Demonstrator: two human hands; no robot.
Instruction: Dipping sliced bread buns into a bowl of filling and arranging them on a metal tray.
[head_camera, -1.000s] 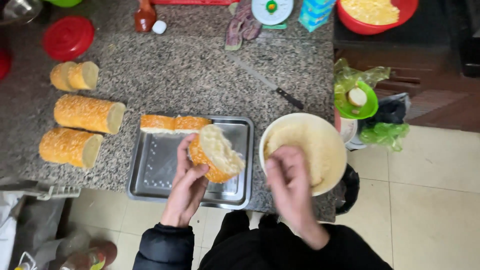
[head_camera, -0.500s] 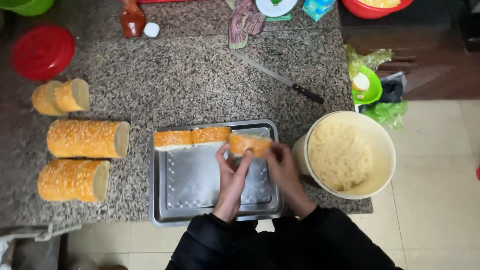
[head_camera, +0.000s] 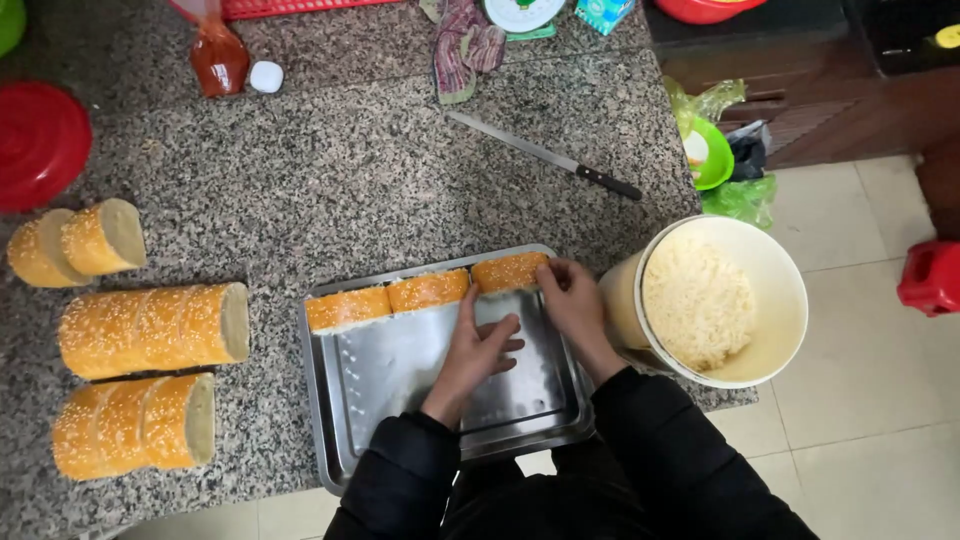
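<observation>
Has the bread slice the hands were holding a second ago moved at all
Yes. The bread slice went from held above the middle of the metal tray to the tray's far edge, ending the row of slices, with both hands on it.

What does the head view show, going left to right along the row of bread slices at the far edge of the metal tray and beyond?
First sesame-crusted bread slice → second slice → third slice, touched by the right hand → cream plastic bucket of pale crumbs.

Left hand (head_camera: 478, 352) and right hand (head_camera: 572, 300) touching third bread slice (head_camera: 509, 271), metal tray (head_camera: 400, 420), granite counter (head_camera: 350, 180)
</observation>
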